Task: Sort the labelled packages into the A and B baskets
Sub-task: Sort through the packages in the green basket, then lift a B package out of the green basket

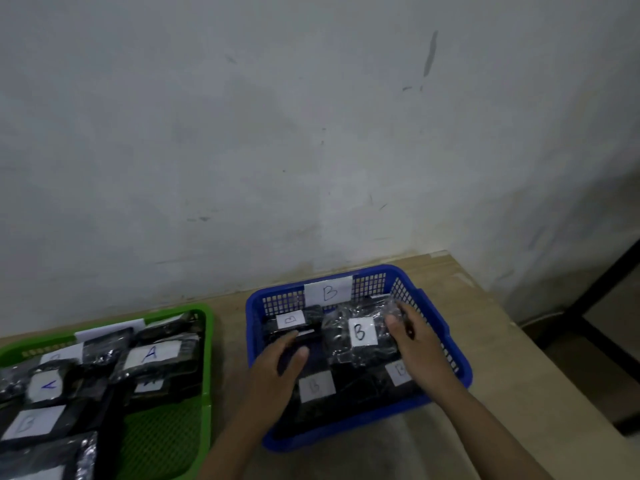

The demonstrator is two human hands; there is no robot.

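Inside the blue basket (460,370), both hands' fingers (398,317) pinch B packages (362,332)

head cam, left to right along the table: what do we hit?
Green basket holding A-labelled packages and one B-labelled package → left hand → blue basket with its B tag → package with the large B label → right hand → bare table.
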